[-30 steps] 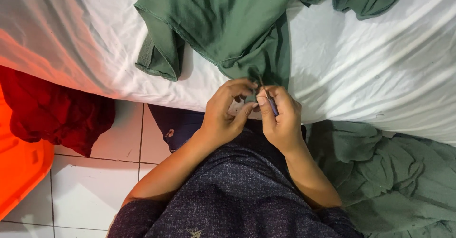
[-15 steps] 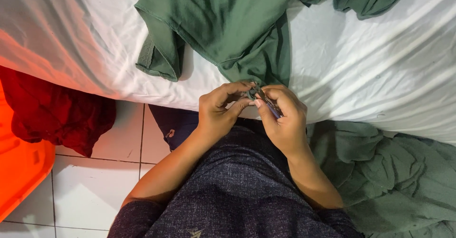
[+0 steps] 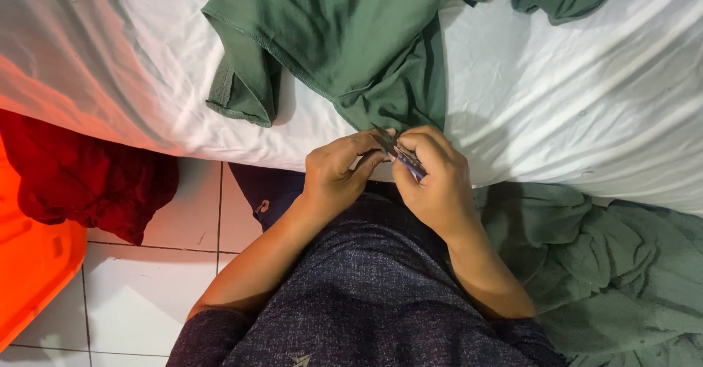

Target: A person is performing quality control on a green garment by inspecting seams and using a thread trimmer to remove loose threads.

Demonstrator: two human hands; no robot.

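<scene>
where the two hands meet at the bed's edge, fingers hide most of a small blue-handled tool (image 3: 407,160), so its kind cannot be told. the right hand (image 3: 437,184) pinches it; the left hand (image 3: 335,173) closes its fingertips on the tool's dark tip, beside the hem of a green shirt (image 3: 344,45) spread on the white sheet (image 3: 586,103). more green cloth (image 3: 615,264) crowds the right, cut off by the frame; a red garment (image 3: 88,180) and orange bin (image 3: 33,272) lie left on the tiled floor (image 3: 139,294).
</scene>
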